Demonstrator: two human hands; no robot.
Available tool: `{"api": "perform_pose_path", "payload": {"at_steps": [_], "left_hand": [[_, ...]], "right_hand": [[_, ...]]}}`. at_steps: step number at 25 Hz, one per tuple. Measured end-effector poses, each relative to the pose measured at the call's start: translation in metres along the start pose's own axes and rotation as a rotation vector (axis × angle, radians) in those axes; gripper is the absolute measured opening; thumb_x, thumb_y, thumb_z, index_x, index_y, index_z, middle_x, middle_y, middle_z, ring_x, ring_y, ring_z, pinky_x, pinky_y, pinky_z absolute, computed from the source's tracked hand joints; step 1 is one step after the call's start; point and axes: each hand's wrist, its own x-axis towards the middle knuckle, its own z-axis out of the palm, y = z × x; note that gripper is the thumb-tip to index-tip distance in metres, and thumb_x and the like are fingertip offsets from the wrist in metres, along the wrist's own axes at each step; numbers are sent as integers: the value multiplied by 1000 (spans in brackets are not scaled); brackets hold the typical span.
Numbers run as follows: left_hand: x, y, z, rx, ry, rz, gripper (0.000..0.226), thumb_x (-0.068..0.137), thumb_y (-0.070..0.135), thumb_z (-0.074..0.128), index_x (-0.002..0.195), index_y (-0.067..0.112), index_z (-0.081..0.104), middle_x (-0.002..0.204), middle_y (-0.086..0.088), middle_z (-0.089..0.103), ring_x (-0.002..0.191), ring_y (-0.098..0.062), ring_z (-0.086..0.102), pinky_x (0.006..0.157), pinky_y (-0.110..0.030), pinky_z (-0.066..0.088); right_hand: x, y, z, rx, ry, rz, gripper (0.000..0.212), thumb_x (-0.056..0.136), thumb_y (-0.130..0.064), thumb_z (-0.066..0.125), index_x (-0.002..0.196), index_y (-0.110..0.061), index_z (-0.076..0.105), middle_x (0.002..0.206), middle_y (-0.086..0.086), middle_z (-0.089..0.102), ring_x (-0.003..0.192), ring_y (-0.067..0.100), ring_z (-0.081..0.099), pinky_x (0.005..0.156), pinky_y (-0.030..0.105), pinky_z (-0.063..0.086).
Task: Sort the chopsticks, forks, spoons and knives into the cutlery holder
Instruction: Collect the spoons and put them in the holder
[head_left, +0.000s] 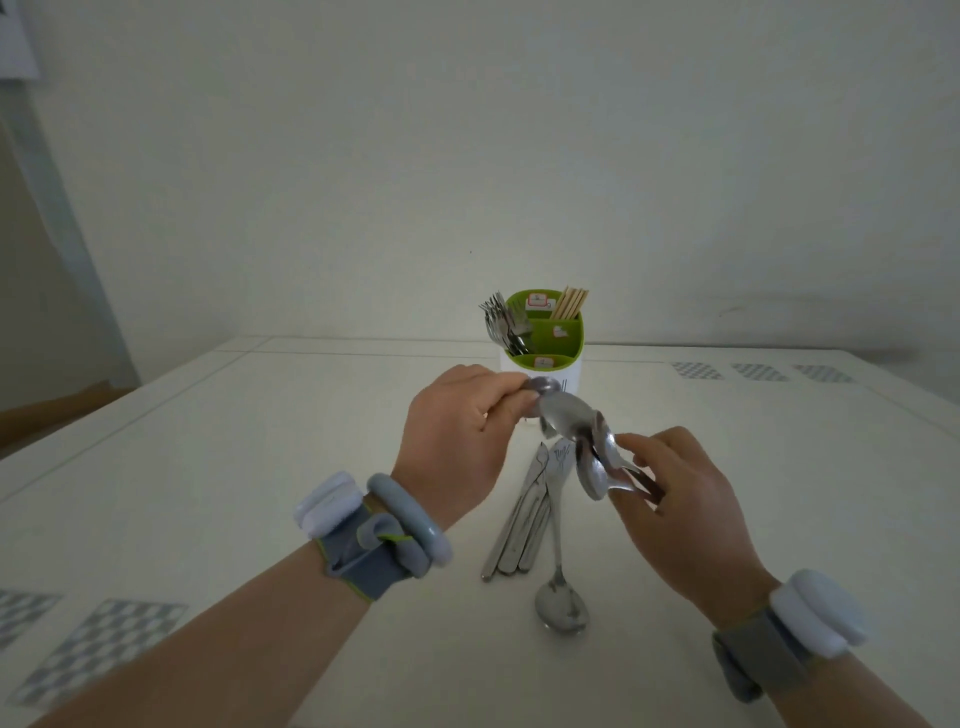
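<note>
We saw one pale surface (260, 441) carrying everything, with three chequered patches (758, 371) at its far right and two more at the near left. Two hands worked above its middle. The left hand (457, 436) had its fingers (511, 397) curled and pinching the far end of a bunch of spoons (569, 415), and the right hand (685, 514) pinched the near end with its fingers (644, 457). The bunch was held in the air and overlapped too much for us to count. Behind it stood one cutlery holder (571, 371), white with a green insert. A cluster of forks (501, 322) sat in its left compartment and a sheaf of chopsticks (570, 302) in its back right one. Below the hands lay about four knives (519, 525), touching side by side. One lone spoon (561, 605) lay just beside them, bowl nearest us. Each wrist wore one grey band (358, 556).
</note>
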Motion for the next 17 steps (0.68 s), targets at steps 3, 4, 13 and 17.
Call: {"api": "perform_pose_path", "payload": {"at_steps": [3,4,13,17], "left_hand": [[7,27,-1,-288,4,-162,13,87,24,63,90,28,75,62,14,63,59,1,51,58,-6,38],[9,33,-1,-388,0,-237,13,86,24,64,83,31,75,57,16,61,55,2,50,55,-6,39],[5,29,6,-808,-174,-769,19,84,30,66,81,13,74,64,6,70,60,-10,60,59,-23,50],[-5,15,16,-678,-371,-624,24,92,29,53,96,13,71,93,-6,71,86,-17,64,83,-36,54]], "right_hand": [[1,-8,-4,78,30,-7,39,73,-27,79,109,-18,66,84,-3,51,60,8,49,51,20,42],[1,-10,-6,72,34,-23,42,70,-25,82,108,-18,66,84,-3,52,61,9,50,50,19,42],[-1,-10,-14,-229,88,-104,24,79,-27,50,64,-10,55,53,1,51,44,18,34,42,14,15],[3,9,-14,-313,11,-53,27,82,-25,51,61,-9,47,45,7,45,42,24,28,42,20,12]]}}
